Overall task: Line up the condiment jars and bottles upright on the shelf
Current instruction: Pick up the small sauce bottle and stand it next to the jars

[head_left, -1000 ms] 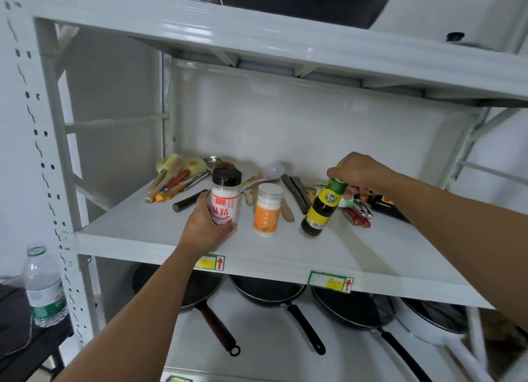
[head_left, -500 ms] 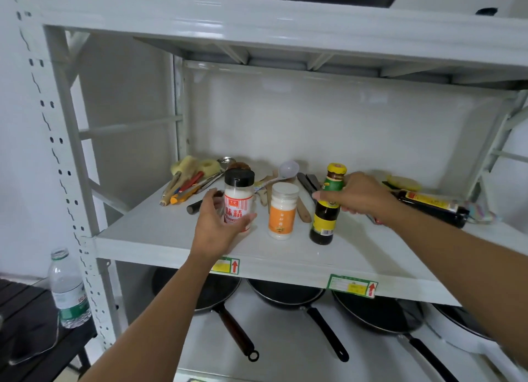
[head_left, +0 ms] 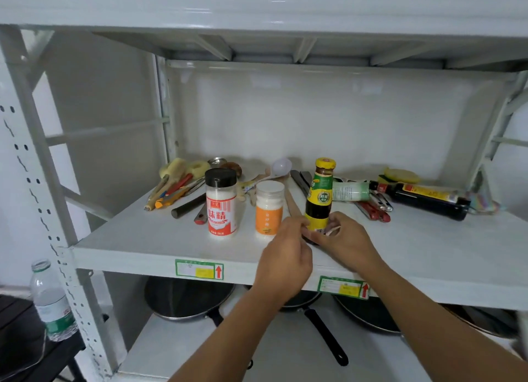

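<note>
Head view, hands: left hand (head_left: 285,260) has left the black-capped white seasoning jar (head_left: 221,203); with right hand (head_left: 344,240) it cups the base of the dark yellow-capped sauce bottle (head_left: 319,200).
Row: bottle now upright beside the orange-labelled white jar (head_left: 268,207) on the white metal shelf (head_left: 143,239).
Behind: long dark soy bottle (head_left: 423,199) lies flat, unplaced.

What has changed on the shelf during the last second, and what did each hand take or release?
The dark sauce bottle, tilted before, now stands upright. The left hand let go of the black-capped jar and joined the right hand at the bottle's base. The orange-label jar and the lying bottle stayed.
</note>
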{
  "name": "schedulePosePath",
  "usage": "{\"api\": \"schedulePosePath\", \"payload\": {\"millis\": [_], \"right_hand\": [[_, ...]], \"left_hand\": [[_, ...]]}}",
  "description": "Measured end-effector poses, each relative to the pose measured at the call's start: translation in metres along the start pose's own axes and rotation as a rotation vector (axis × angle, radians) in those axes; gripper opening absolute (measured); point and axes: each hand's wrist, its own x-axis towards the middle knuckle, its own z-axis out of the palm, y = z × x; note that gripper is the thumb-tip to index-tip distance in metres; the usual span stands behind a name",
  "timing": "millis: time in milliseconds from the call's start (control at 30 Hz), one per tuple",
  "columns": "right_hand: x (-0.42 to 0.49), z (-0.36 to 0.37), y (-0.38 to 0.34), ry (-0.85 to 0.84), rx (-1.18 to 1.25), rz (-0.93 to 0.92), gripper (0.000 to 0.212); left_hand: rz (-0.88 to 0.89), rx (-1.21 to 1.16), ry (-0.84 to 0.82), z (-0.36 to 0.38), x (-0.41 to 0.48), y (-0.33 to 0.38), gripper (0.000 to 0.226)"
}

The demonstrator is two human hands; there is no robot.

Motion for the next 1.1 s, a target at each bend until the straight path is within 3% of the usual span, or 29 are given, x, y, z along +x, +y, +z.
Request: {"api": "schedulePosePath", "payload": {"millis": [100,267,400,633,933,1100], "right_hand": [[0.001,0.001,0.004,0.017,-0.011,0.004,0.042],[0.002,0.003,0.006,0.008,-0.028,-0.008,0.035],[0.003,0.001,0.007,-0.027,-0.024,-0.016,0.029],[0.0,0.001,0.006,0.003,0.035,-0.016,0.053],[0.005,0.002,0.011,0.002,0.04,-0.017,0.044],[0.004,0.002,0.009,0.025,0.032,-0.016,0.053]], "left_hand": [[-0.134,0.047,-0.02,0.011,0.011,-0.004,0.055],[-0.143,0.164,-0.136,0.014,0.021,-0.01,0.064],[-0.194,0.123,-0.192,0.011,0.024,-0.01,0.069],[-0.208,0.079,-0.188,0.012,0.027,-0.013,0.068],[-0.202,0.074,-0.173,0.013,0.026,-0.015,0.07],[-0.193,0.097,-0.161,0.014,0.026,-0.016,0.062]]}}
